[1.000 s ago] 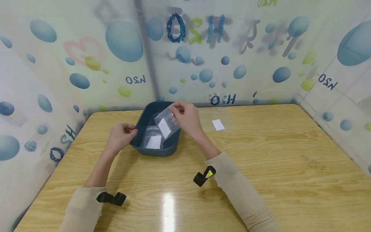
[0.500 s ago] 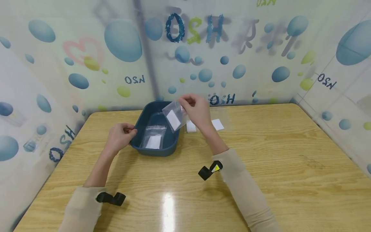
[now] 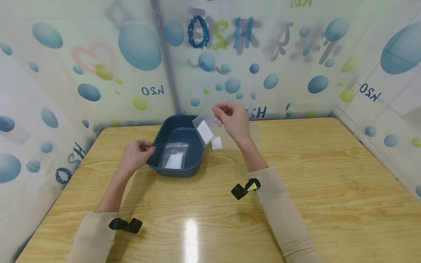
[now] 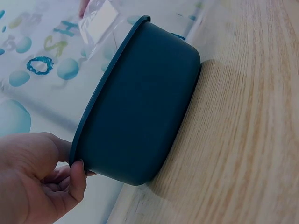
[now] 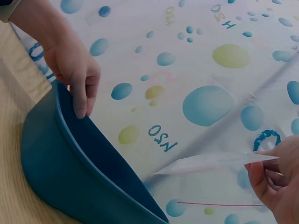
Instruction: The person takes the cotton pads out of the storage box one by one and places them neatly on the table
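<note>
My left hand (image 3: 136, 155) pinches the left rim of a dark blue plastic basin (image 3: 177, 173); in the left wrist view its thumb (image 4: 77, 179) presses against the outer wall. Inside the basin lies a clear zip bag (image 3: 174, 160) with a white piece in it. Thumb and fingertips of my right hand (image 3: 237, 124) pinch the upper corner of another clear zip bag (image 3: 204, 132), which also has a white piece inside. That bag hangs tilted over the basin's right rim. In the right wrist view the held bag (image 5: 205, 163) shows nearly edge-on.
Right of the basin, a bag with a white piece (image 3: 216, 143) lies on the wooden table (image 3: 296, 182). Clear plastic (image 3: 258, 135) shows behind my right forearm. A bubble-printed curtain (image 3: 230, 65) rises behind the table's back edge.
My right hand has lifted the zip bag up and to the right, from over the basin's middle to its right rim. My left hand stays on the rim.
</note>
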{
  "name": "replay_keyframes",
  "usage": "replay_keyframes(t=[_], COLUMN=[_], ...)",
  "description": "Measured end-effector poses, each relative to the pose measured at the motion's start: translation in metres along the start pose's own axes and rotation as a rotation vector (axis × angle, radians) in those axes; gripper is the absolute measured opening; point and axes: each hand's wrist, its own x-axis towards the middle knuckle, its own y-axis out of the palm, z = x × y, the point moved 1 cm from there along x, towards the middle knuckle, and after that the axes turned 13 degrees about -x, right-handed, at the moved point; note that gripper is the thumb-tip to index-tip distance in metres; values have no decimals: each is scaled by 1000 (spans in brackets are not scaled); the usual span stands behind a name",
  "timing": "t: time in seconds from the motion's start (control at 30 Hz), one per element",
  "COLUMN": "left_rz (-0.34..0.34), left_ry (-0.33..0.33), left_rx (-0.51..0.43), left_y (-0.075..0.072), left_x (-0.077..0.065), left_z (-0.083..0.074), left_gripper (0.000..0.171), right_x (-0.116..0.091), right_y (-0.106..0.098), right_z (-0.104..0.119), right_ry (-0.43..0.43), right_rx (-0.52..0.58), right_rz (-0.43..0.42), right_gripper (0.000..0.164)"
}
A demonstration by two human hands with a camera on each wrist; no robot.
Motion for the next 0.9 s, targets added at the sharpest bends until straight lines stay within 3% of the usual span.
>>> replay_keyframes(t=[0.63,0.9], left_rz=[1,4], left_ry=[-17,-6], left_rx=[10,4], left_y=[-1,1], left_x=[-2,-1], left_z=[-1,-1], left_gripper=[31,30], right_x=[11,14], right_y=[-37,-50], right_z=[-12,-16], right_ry=[50,68], right_rx=[133,106], right_rz=[-13,-25], right_gripper=[23,24])
